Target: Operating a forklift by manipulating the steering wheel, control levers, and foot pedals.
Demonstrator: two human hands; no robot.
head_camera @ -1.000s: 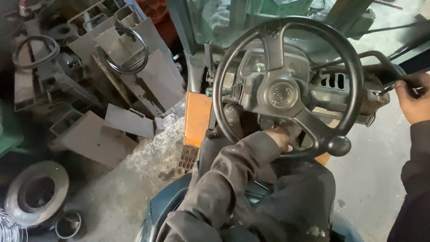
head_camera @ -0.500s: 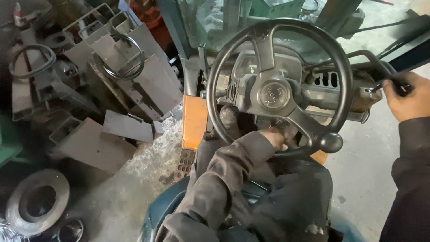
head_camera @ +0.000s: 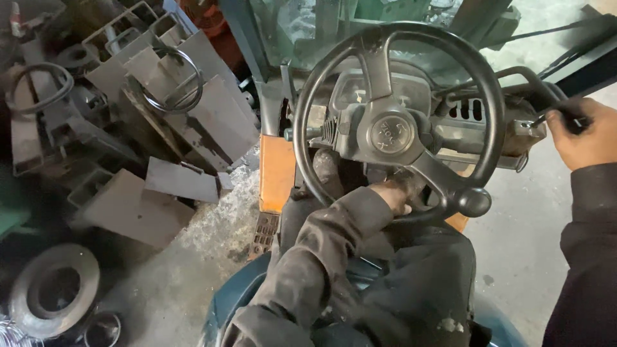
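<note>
Seated at the controls of a lift truck, view down over the lap.

Left hand rests at the lower rim of the black steering wheel, just left of the round spinner knob. Its fingers are tucked behind the rim and the dark sleeve covers much of the hand; cannot tell whether the grip is wrapped round the rim or only pressed against it.

Right hand is out at the right side of the dash, grip pressed together around the black end of a thin control lever. Wrist slightly raised, sleeve running off the right edge.

Wheel hub sits square to the column; one spoke points straight up, another down toward the knob.

Step in hand, by the look of it: working the lever with the right hand while the left steadies the wheel.

Next move likely calls for a small, measured push or pull on the lever, left hand sliding to the knob if the wheel must turn.

Left of the truck: grey steel channel offcuts stacked close, a wire ring on top, a round metal disc on the concrete floor. Tight clearance on that side.
</note>
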